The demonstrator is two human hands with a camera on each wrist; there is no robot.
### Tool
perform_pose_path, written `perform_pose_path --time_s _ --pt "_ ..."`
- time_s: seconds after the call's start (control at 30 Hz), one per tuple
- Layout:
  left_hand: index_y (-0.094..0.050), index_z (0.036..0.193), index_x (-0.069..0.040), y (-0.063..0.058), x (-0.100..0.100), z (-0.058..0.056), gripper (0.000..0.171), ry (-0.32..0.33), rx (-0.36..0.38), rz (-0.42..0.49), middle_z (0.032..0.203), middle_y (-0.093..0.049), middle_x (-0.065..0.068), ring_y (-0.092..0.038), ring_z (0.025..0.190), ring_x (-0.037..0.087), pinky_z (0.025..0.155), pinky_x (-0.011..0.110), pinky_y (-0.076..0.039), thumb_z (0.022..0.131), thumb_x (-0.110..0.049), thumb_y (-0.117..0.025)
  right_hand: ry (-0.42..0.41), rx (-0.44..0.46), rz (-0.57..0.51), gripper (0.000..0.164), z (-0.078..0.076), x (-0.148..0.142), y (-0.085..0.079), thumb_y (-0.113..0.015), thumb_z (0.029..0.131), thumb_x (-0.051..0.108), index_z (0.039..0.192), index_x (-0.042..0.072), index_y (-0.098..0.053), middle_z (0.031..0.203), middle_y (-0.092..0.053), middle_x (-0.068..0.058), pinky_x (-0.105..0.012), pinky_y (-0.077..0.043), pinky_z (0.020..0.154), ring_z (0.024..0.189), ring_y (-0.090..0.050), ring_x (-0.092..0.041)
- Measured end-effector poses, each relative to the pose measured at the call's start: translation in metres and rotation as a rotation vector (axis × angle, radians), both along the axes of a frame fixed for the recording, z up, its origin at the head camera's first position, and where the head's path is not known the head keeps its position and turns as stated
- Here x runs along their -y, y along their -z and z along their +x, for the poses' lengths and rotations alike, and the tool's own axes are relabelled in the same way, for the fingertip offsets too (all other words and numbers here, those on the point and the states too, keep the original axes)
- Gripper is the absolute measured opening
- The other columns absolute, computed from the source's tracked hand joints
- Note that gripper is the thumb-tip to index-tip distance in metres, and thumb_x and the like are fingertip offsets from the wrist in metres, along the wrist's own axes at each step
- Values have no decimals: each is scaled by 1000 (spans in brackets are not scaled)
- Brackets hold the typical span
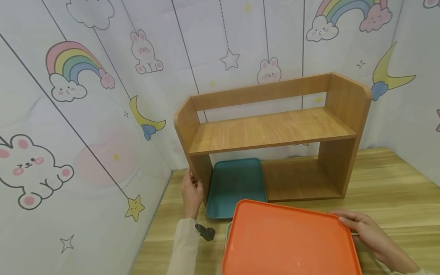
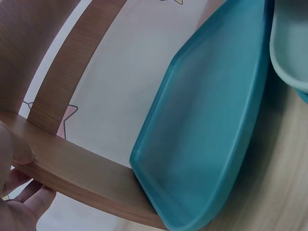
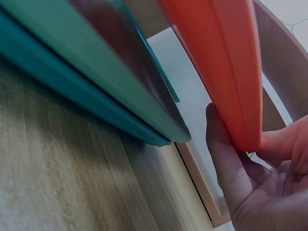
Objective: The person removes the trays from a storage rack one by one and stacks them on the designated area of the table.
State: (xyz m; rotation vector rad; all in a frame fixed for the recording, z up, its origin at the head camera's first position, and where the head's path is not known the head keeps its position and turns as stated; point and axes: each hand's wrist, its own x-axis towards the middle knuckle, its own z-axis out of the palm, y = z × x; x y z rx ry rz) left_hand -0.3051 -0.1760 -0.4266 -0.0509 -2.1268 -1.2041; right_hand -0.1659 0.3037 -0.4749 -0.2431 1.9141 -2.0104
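My right hand [image 1: 372, 236] grips the far right corner of an orange tray [image 1: 292, 240], thumb on one face and fingers on the other in the right wrist view. The tray is tilted up above a pale green tray [image 3: 110, 72], which lies on another teal tray [image 3: 86, 96]. With my left hand [image 1: 191, 193] I hold the left side panel of a wooden shelf [image 1: 275, 130], thumb and fingers on opposite sides of the board [image 2: 91, 185]. A teal tray [image 1: 237, 185] lies in the shelf's lower left, its near end sticking out past the front edge.
The shelf stands on a wood-grain table [image 1: 395, 191] against a cartoon-printed wall covering [image 1: 213, 42]. A similar covering [image 1: 86, 126] rises along the left. By the left sleeve is a small black object [image 1: 206, 232].
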Motion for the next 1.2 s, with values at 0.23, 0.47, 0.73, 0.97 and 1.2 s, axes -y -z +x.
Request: perform_pose_path --time_s 0.23,0.47,0.73,0.97,1.2 --pt "-46 135 -6 0 0 -1 52 6 -1 -3 116 -58 23 -65 97 38 79 48 -58 86 7 -58 -27 -22 40 31 -2 4 0 -41 103 23 121 31 -63 111 -67 20 -33 -58 81 99 -66 -7" --pt "-47 135 -5 -1 0 -1 51 3 -17 -9 116 -58 23 -65 95 39 78 49 -58 86 7 -58 -59 0 51 31 -4 9 0 -42 102 24 126 23 -62 112 -68 16 -35 -58 82 99 -66 -9" --pt "-48 133 -6 1 1 -2 50 8 -15 -4 115 -59 22 -66 95 38 78 48 -58 85 7 -57 -64 5 72 36 -6 15 1 -45 101 25 132 10 -57 114 -68 11 -37 -58 82 100 -66 -12" --pt "-48 133 -7 1 2 -2 50 10 3 8 116 -59 22 -65 97 37 80 48 -58 86 6 -57 -83 1 70 36 -8 17 1 -45 101 24 132 10 -57 114 -68 11 -36 -58 82 100 -67 -12" --pt "-48 133 -8 2 2 -3 50 14 5 16 117 -59 21 -65 96 37 79 48 -58 86 6 -57 -86 -19 128 41 -10 20 1 -46 101 24 133 0 -53 115 -67 5 -38 -58 81 98 -67 -12"
